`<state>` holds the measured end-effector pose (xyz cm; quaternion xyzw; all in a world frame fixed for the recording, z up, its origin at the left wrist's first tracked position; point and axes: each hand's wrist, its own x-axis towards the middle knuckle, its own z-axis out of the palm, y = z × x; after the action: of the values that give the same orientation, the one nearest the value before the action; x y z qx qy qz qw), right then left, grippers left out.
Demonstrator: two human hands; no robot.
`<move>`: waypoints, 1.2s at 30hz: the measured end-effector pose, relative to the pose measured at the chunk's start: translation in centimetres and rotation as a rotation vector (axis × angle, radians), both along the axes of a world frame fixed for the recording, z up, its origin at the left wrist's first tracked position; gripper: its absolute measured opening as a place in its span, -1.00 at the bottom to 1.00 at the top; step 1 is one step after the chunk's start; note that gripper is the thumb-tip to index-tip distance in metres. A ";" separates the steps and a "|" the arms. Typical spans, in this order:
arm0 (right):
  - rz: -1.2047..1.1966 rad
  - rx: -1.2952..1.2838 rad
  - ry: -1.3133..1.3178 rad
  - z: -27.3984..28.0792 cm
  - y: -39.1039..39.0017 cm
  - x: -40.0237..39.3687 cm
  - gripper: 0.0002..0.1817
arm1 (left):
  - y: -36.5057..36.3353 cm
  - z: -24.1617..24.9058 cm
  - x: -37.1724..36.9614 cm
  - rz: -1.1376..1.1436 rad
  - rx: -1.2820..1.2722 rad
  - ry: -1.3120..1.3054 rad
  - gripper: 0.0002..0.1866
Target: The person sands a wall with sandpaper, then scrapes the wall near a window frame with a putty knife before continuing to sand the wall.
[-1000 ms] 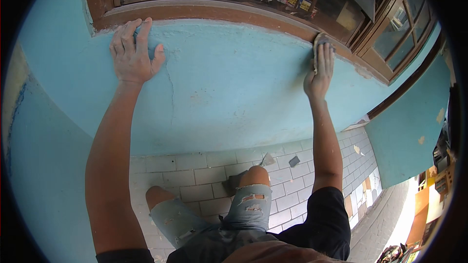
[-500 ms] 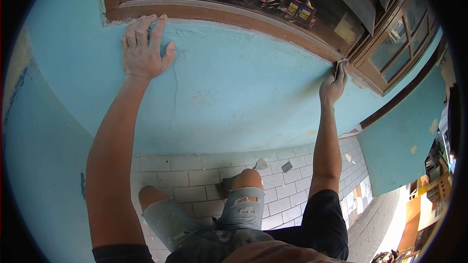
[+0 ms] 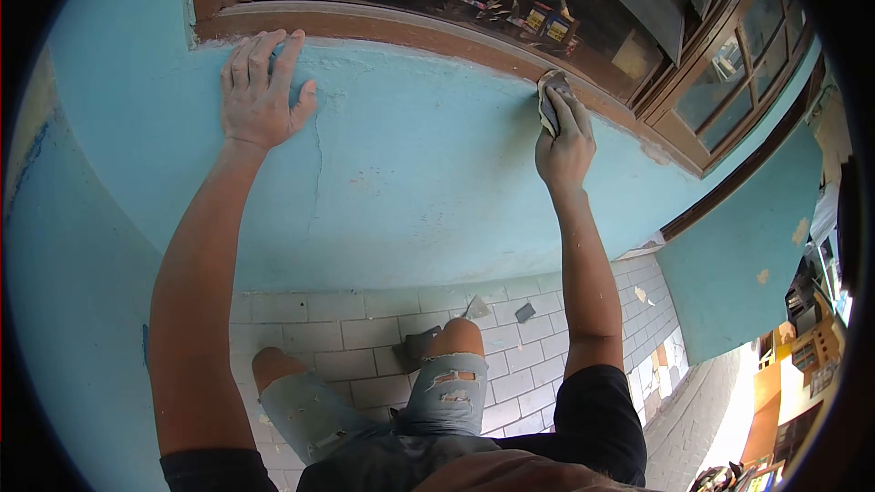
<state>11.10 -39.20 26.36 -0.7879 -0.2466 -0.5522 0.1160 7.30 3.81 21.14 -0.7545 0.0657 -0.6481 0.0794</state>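
Observation:
My left hand point(image 3: 259, 98) rests against the light blue wall point(image 3: 428, 146), fingers spread and pointing up, the tips just under the brown wooden window frame point(image 3: 383, 25). Nothing is in it. A folded piece of sandpaper point(image 3: 550, 98), grey with a pale edge, is held in my right hand point(image 3: 569, 148). That hand presses the sandpaper to the wall's top edge, where it meets the lower frame rail. A thin crack runs down the wall below my left hand, and rough patches show along the frame.
Behind the window glass lie several small items, among them a blue and yellow box point(image 3: 547, 25). An opened window sash point(image 3: 729, 64) is at the right. On the tiled floor point(image 3: 365, 333) lie a dark flat piece point(image 3: 525, 312) and a grey scrap point(image 3: 477, 308).
My right hand has slid left along the underside of the window frame with the sandpaper, which now shows more plainly. My left hand stays at the same place on the wall.

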 end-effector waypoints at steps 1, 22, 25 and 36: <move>0.000 -0.063 -0.018 0.5 -0.6 0.0 -0.43 | 0.0 0.2 0.0 -0.007 0.012 -0.005 -0.32; -0.003 0.250 -0.100 -0.6 7.7 -0.2 -0.59 | 0.2 0.5 -0.3 -0.023 0.065 -0.003 -0.28; 0.152 0.206 -0.100 -0.1 14.3 -2.5 -0.54 | 0.4 0.4 -0.7 0.001 0.078 0.020 -0.28; 0.015 0.260 -0.075 -0.6 12.0 -2.1 -0.60 | 1.5 1.0 -0.8 0.004 0.153 0.036 -0.27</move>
<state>8.99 -27.24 25.75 -0.7430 -0.1829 -0.6079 0.2121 6.46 5.33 22.11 -0.7579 0.1148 -0.6274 0.1370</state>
